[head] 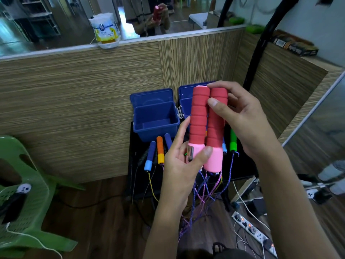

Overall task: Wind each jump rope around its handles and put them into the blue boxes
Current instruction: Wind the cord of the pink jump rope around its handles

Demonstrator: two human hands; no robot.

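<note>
Red foam handles point(207, 126), paired upright, are gripped by the left hand point(182, 163) at the pink ends and the right hand point(237, 116) at the tops. Unwound cord point(205, 186) hangs below the fingers; snagging on neighbouring ropes is judged likely.

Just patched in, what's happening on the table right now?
A person holds the two red jump rope handles side by side and upright. The left hand pinches their pink ends; the right hand grips the tops. Their rope hangs loose below, not yet wound. The left blue box stands open and looks empty. Other handles, blue, orange and green, lie on the black table.
</note>
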